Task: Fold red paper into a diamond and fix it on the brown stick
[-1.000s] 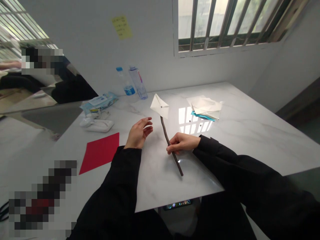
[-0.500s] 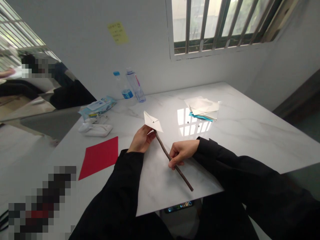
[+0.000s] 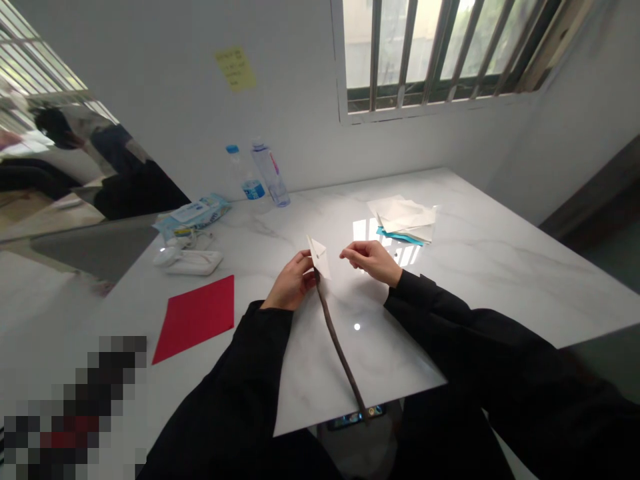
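My left hand (image 3: 293, 280) is closed around the top of a paper pinwheel (image 3: 320, 259), a white folded piece fixed with a small dark pin to a brown wooden stick (image 3: 336, 337). From my fingers the stick slants down past the table's near edge. To the right of the pinwheel, apart from it, hovers my right hand (image 3: 373, 261). Its thumb and index finger are pressed together with the other fingers curled, and nothing shows between them.
Red paper (image 3: 196, 319) lies left of my arm. Behind it are a white device (image 3: 193, 261) and a wipes pack (image 3: 193, 212). Two bottles (image 3: 270, 173) stand by the wall. White and blue sheets (image 3: 404, 219) lie at the back right; a phone (image 3: 345, 420) is below the edge.
My right hand has let go of the stick and moved up beside the pinwheel. The white paper has turned more edge-on, and the stick's lower end has swung toward me.
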`<control>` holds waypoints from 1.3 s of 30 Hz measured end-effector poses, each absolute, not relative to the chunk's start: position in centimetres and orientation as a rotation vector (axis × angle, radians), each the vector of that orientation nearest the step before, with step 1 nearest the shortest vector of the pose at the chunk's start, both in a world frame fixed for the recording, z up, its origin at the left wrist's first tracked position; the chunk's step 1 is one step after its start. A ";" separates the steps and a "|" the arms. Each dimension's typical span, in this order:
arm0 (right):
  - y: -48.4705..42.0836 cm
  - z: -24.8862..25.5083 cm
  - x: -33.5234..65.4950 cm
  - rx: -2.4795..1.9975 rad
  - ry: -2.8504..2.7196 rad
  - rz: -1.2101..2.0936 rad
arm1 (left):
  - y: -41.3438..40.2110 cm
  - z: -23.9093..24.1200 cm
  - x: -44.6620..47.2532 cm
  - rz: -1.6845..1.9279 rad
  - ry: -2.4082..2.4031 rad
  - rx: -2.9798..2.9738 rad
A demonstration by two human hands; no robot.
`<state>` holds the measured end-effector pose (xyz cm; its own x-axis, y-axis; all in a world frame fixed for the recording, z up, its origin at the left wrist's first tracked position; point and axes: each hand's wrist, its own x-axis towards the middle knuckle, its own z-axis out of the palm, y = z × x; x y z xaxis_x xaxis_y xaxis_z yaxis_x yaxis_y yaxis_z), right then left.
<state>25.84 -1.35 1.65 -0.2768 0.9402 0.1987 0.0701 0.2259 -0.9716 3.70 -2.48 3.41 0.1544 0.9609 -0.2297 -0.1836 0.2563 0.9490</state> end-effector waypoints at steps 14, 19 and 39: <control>-1.6 0.0 24.5 -0.963 -1.657 1.109 | -3.2 2.4 5.3 0.921 1.046 0.955; -1.9 0.4 24.7 -1.045 -1.681 1.055 | -3.1 2.0 5.3 0.925 1.023 0.991; -2.3 0.8 24.7 -1.080 -1.775 0.836 | -3.1 2.0 5.2 0.901 1.017 1.013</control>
<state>24.69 -2.33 0.78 -0.2435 0.9121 0.3300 0.3267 0.3974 -0.8575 5.19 -3.07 1.98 0.2775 0.9306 -0.2387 -0.1245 0.2812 0.9515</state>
